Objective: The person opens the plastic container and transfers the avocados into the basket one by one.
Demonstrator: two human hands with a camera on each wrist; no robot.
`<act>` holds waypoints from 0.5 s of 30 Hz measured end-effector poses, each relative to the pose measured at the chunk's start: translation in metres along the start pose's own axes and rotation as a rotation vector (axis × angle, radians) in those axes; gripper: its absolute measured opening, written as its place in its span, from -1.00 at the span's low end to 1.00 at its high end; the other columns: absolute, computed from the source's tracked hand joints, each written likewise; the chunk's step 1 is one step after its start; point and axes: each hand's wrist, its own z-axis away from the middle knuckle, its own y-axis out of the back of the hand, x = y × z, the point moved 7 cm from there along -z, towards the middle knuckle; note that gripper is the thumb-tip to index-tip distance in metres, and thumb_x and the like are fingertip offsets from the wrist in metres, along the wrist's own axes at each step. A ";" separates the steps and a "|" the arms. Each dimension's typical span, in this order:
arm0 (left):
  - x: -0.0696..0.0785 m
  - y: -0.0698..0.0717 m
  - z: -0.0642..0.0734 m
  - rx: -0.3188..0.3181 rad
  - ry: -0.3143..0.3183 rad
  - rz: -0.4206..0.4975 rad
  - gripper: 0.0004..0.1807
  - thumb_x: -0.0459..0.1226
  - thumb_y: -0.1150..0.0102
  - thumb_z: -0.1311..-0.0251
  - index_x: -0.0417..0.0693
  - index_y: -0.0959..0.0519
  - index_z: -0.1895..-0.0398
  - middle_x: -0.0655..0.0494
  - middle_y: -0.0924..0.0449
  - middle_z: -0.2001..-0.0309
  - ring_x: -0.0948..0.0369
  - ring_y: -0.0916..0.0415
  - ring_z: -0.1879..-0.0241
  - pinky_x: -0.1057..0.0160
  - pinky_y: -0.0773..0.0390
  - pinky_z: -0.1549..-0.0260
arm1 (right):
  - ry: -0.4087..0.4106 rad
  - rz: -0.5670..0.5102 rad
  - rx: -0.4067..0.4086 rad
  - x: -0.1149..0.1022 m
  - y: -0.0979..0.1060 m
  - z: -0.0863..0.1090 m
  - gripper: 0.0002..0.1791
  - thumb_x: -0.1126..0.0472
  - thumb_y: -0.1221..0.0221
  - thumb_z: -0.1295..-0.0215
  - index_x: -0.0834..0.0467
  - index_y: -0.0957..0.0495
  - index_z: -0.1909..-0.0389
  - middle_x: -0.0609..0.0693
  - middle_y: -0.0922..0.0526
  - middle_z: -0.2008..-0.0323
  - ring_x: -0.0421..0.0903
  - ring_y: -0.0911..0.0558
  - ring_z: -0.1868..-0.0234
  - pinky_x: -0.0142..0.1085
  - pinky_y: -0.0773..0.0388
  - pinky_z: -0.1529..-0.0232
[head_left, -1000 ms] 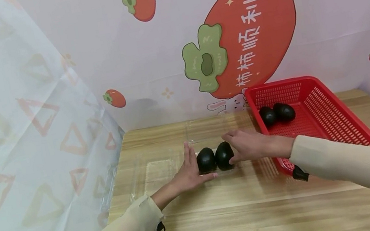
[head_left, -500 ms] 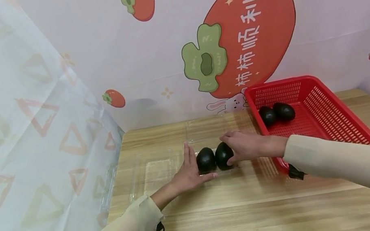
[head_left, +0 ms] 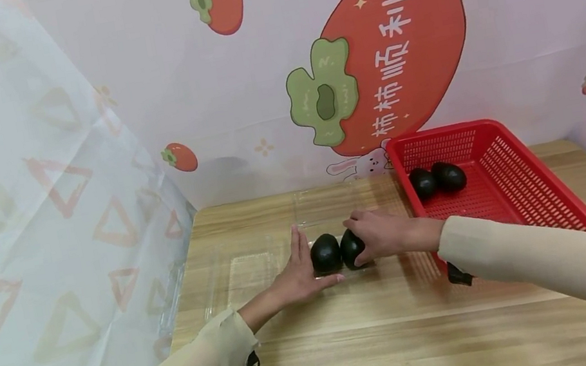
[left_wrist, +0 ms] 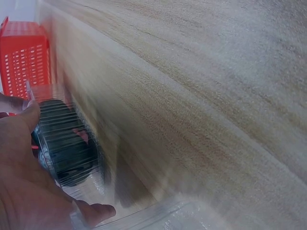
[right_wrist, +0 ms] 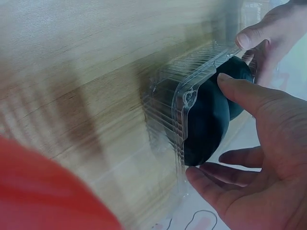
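Two dark, egg-shaped avocados sit side by side in a clear plastic clamshell box, whose lid lies back behind them. My right hand grips the right avocado between thumb and fingers; in the right wrist view the thumb lies on its upper surface and fingertips touch its lower end. Along the box's left side my left hand rests with straight fingers, thumb stretched along the front edge near the left avocado. The fingers' contact with the far side is partly hidden.
A red perforated basket stands at the right, holding a left avocado and a right avocado at its back left. Another clear box lies left of my left hand. More clear plastic is at the table's left edge.
My right hand has shifted slightly left and now covers more of the right avocado. My left hand stays in place.
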 end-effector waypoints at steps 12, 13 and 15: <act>0.000 0.001 0.001 -0.002 0.039 0.003 0.42 0.25 -0.34 -0.31 -0.27 0.48 -0.68 -0.21 0.71 -0.68 -0.27 -0.21 -0.53 0.24 -0.56 0.48 | 0.040 0.079 0.037 -0.004 -0.006 -0.008 -0.19 -0.04 -0.61 -0.10 0.38 -0.58 -0.23 0.21 -0.58 -0.04 0.02 -0.65 0.12 -0.11 -0.71 0.01; 0.000 0.001 0.001 -0.001 0.040 0.005 0.42 0.25 -0.34 -0.31 -0.27 0.49 -0.69 -0.21 0.72 -0.68 -0.27 -0.21 -0.53 0.25 -0.54 0.50 | 0.037 0.079 0.036 -0.004 -0.007 -0.009 -0.20 -0.04 -0.61 -0.10 0.38 -0.58 -0.22 0.20 -0.57 -0.04 0.01 -0.65 0.13 -0.12 -0.71 0.03; 0.000 0.001 0.002 -0.002 0.040 0.008 0.42 0.25 -0.34 -0.31 -0.26 0.49 -0.69 -0.20 0.72 -0.68 -0.27 -0.18 -0.55 0.24 -0.54 0.49 | 0.031 0.078 0.029 -0.003 -0.010 -0.011 -0.21 -0.03 -0.61 -0.11 0.38 -0.58 -0.21 0.20 -0.56 -0.06 0.00 -0.65 0.14 -0.13 -0.71 0.04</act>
